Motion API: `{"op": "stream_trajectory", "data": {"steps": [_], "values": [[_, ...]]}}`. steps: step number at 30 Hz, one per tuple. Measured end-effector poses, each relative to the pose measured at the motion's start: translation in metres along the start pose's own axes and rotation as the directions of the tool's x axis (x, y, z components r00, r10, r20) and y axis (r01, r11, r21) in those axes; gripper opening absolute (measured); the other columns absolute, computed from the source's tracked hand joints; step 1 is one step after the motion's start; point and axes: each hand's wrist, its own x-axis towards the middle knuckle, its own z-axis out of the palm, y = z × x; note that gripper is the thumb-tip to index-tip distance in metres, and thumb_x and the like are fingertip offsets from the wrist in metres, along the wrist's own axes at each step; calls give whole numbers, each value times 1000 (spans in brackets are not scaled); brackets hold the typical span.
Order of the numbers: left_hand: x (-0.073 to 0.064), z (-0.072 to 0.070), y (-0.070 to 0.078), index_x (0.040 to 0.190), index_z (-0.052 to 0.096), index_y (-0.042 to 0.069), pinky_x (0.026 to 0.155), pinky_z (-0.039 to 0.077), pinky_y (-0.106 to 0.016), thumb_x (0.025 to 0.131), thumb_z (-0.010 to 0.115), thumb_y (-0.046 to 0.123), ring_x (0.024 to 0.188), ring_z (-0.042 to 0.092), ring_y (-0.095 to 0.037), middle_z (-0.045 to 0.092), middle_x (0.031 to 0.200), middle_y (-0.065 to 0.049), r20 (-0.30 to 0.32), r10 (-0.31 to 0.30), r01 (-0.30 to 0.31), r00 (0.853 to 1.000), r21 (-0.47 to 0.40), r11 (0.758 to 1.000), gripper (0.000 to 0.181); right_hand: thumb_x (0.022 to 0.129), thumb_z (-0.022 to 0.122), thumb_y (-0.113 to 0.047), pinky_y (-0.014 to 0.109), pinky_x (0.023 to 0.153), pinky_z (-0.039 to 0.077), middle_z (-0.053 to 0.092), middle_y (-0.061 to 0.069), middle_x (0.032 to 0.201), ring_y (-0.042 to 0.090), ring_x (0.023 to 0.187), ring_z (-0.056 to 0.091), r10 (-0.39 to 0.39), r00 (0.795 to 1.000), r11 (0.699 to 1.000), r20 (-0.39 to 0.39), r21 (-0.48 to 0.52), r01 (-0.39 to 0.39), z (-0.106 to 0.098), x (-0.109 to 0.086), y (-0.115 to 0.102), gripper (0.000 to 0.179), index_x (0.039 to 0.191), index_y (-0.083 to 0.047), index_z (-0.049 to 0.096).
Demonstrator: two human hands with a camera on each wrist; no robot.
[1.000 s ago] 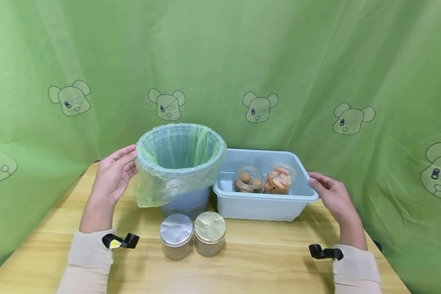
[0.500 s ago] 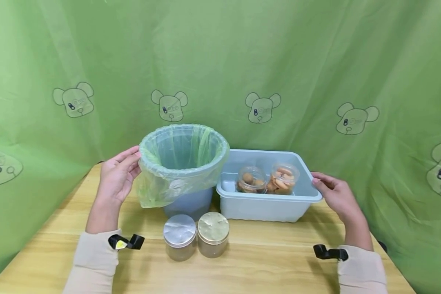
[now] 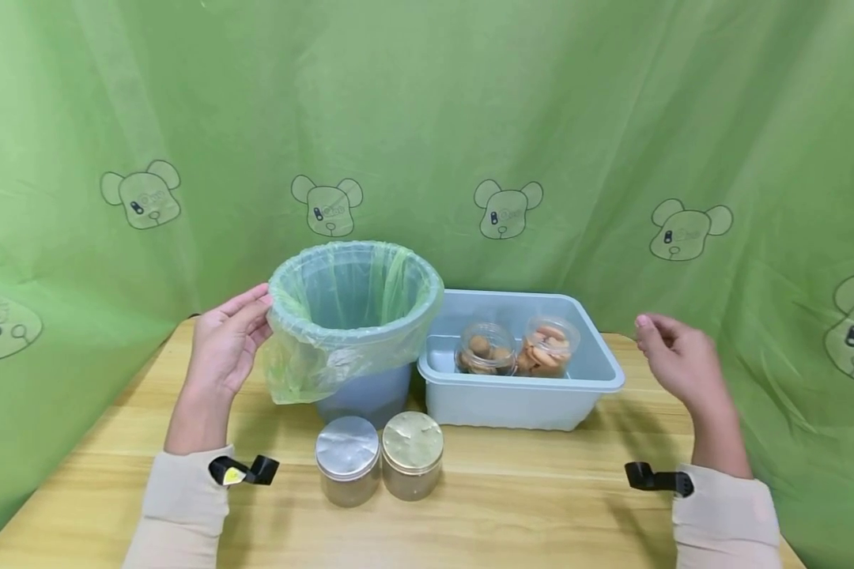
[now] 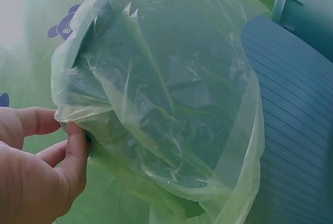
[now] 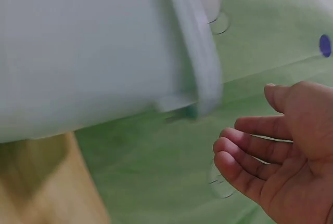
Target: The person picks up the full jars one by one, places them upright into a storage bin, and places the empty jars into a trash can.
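At the left rim of a blue trash bin [image 3: 366, 395], my left hand [image 3: 221, 344] pinches the edge between thumb and fingers. A thin green plastic bag [image 4: 171, 94] lines the bin and folds over its rim, hanging down on the left. My right hand [image 3: 683, 359] is in the air to the right of a light blue plastic basin [image 3: 512, 403], apart from it. In the right wrist view its loosely bent fingers [image 5: 244, 174] hold nothing. Inside the basin sit a clear jar of round brown pieces [image 3: 484, 349] and a clear jar of orange-tan pieces [image 3: 548, 348].
Two clear jars stand in front of the bin, one with a silver lid [image 3: 347, 446], the other with a gold lid [image 3: 413, 442]. All rest on a wooden table [image 3: 527, 514]. A green curtain [image 3: 413, 103] hangs behind.
My right hand has let go of the basin's right rim and moved off to the right. The left hand stays at the bin's rim. The view has shifted slightly.
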Motion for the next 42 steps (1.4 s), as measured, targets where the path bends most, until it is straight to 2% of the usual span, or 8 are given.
{"op": "stream_trajectory", "data": {"steps": [3, 10, 16, 23, 26, 31, 34, 42], "values": [[0, 0, 0, 106, 76, 3, 77, 60, -23, 93, 72, -4, 78, 72, -14, 76, 96, -8, 5, 7, -7, 1000, 2, 1000, 15, 109, 44, -44, 19, 68, 45, 69, 28, 115, 5, 87, 56, -52, 998, 997, -37, -59, 49, -10, 2, -13, 60, 141, 6, 56], [0, 0, 0, 108, 76, 2, 79, 60, -24, 93, 73, -3, 80, 73, -14, 77, 98, -8, 11, 16, -17, 1000, 17, 1000, 16, 109, 47, -39, 17, 73, 45, 68, 29, 118, 41, 101, 66, -195, 981, 974, -1, -114, 193, -17, 10, -49, 55, 141, 5, 56], [-1, 1, 0, 109, 76, 2, 80, 60, -24, 93, 73, -3, 82, 73, -14, 76, 100, -8, 8, 16, -17, 1000, 38, 999, 17, 107, 54, -22, 53, 76, 58, 71, 25, 106, 37, 90, 69, -403, 914, 905, 50, -130, 406, -1, 11, -75, 41, 134, 9, 60], [-2, 4, 0, 107, 77, 3, 80, 60, -24, 93, 72, -3, 83, 73, -14, 77, 100, -7, 10, 28, -29, 1000, 61, 998, 17, 106, 58, -23, 54, 78, 58, 70, 23, 113, 33, 92, 68, -505, 846, 825, 172, -193, 532, 22, 2, -104, 41, 133, 7, 61], [-2, 6, 0, 107, 78, 4, 80, 60, -23, 93, 71, -3, 83, 73, -13, 77, 99, -6, 3, 30, -30, 1000, 75, 997, 16, 103, 64, -19, 53, 79, 58, 71, 19, 111, 32, 95, 68, -567, 798, 773, 205, -205, 601, 33, -3, -112, 38, 130, 7, 63], [-3, 7, 0, 111, 76, 2, 80, 60, -23, 94, 72, -2, 84, 72, -13, 76, 100, -6, -4, 25, -25, 1000, 86, 996, 18, 95, 71, -12, 51, 84, 57, 71, 15, 104, 33, 98, 67, -704, 678, 648, 213, -198, 735, 54, -10, -118, 38, 127, 7, 65], [-3, 6, 0, 114, 75, 0, 80, 60, -23, 93, 73, -1, 84, 72, -13, 76, 100, -6, -3, 18, -18, 1000, 85, 996, 21, 93, 73, -15, 51, 87, 56, 71, 14, 101, 32, 96, 67, -754, 619, 584, 218, -208, 784, 64, -17, -122, 40, 126, 6, 66], [-2, 3, 1, 109, 77, 4, 79, 60, -22, 94, 72, -1, 81, 72, -13, 76, 98, -6, -8, 25, -24, 1000, 76, 997, 17, 96, 72, -29, 47, 93, 55, 70, 14, 117, 30, 106, 65, -795, 516, 464, 318, -228, 856, 95, -39, -145, 48, 132, 1, 64]]}}
